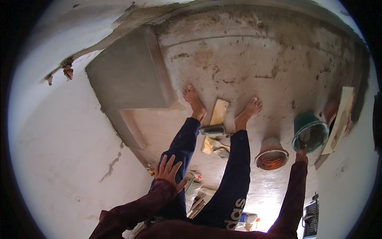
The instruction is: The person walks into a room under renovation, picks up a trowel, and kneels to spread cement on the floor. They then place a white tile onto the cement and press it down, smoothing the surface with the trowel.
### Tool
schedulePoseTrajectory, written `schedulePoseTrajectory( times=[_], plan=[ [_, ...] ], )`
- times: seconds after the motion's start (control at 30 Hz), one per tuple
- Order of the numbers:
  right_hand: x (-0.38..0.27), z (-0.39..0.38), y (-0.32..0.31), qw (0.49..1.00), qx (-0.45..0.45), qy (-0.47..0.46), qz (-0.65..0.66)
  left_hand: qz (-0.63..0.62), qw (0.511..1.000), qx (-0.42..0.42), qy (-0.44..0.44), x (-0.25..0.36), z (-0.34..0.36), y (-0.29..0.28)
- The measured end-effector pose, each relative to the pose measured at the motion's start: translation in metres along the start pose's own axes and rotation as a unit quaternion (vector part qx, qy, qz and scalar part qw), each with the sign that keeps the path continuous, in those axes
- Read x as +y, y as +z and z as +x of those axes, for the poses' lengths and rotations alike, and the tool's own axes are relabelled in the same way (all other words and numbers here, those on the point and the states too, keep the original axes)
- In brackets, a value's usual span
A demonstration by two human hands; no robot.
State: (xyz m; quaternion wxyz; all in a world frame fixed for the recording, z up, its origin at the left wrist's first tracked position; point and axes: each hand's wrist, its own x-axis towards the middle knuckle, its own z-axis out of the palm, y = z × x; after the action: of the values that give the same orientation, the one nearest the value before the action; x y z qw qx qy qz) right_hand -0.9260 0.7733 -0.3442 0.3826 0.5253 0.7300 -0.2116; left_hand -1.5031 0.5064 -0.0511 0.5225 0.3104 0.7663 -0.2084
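Fingers (168, 162) of the left hand (167, 173) were spread wide with nothing grasped, and the hand was seen over the dark trouser leg (184, 141) at lower centre; whether the cloth was touched could not be told. That outstretched pose was perhaps taken for balance while the other arm was extended far to the side.

At lower right of the frame, the right hand (301, 156) was set at the near rim of the green bucket (297, 124), by a thin handle. Its fingers were too small and partly hidden, so whether rim or handle was grasped cannot be told; the near edge was probably chosen because it lay closest. Whether the bucket was lifted or rested on the floor (234, 67) could not be judged either.

Just left of it, an orange bucket (274, 144) was placed, and to its right a long wooden plank (341, 119) was leaned near the wall, apparently to be kept out of the way.

Between the bare feet, at centre, a wooden block (220, 111), a dark float (213, 130) and a brush (217, 143) were grouped, seemingly so that they could be reached easily.
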Motion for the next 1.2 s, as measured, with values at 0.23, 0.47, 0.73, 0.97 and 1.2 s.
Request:
schedulePoseTrajectory(
  times=[0.23,0.47,0.73,0.97,1.2],
  plan=[
    [-0.047,0.019,-0.084,0.98,-0.171,0.042,-0.096,-0.014,1.0,-0.006,0.001,0.0,0.007,-0.001],
    [-0.151,0.026,-0.176,0.976,-0.17,-0.063,-0.123,-0.141,0.983,0.023,0.117,0.016,0.055,0.016],
    [-0.297,0.022,-0.238,0.975,-0.096,-0.159,-0.125,-0.304,0.918,-0.055,0.249,0.074,0.15,0.059],
    [-0.383,0.047,-0.258,0.958,-0.023,-0.252,-0.138,-0.283,0.911,-0.069,0.291,0.064,0.162,0.027],
    [-0.437,0.064,-0.273,0.94,-0.018,-0.305,-0.151,-0.281,0.891,-0.126,0.334,0.049,0.166,0.004]
  ],
)
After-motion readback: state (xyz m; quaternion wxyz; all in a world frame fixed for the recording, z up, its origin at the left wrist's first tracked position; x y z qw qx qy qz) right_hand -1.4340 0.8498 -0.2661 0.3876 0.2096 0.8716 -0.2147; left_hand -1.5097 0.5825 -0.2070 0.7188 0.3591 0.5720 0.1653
